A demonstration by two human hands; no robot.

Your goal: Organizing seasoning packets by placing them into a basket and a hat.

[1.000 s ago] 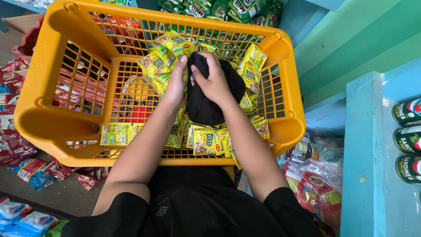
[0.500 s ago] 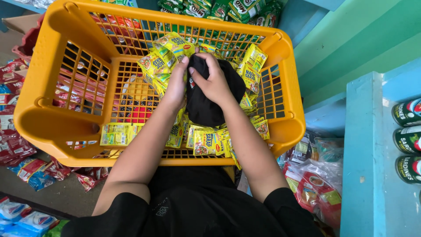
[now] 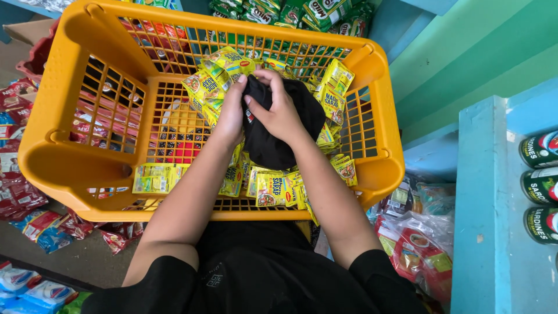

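Note:
An orange plastic basket [image 3: 64, 168] rests in front of me, with several small yellow sachets [image 3: 273, 189] scattered inside. Both my hands reach into it and grip a black pouch [image 3: 273, 145] near the basket's far middle. My left hand [image 3: 232, 110] clasps the pouch's left top edge. My right hand [image 3: 279, 107] lies over its top, fingers curled onto the fabric. More yellow sachets [image 3: 212, 78] lie around and under the pouch.
Green sachet packs [image 3: 302, 11] hang beyond the basket. Red and blue snack packets [image 3: 23, 192] lie at the left on the floor. A blue shelf post [image 3: 488, 203] with cans [image 3: 540, 186] stands at the right; bagged goods [image 3: 418, 232] sit below.
Hardly anything differs; my hands stay on the black pouch, with only a slight shift of the fingers.

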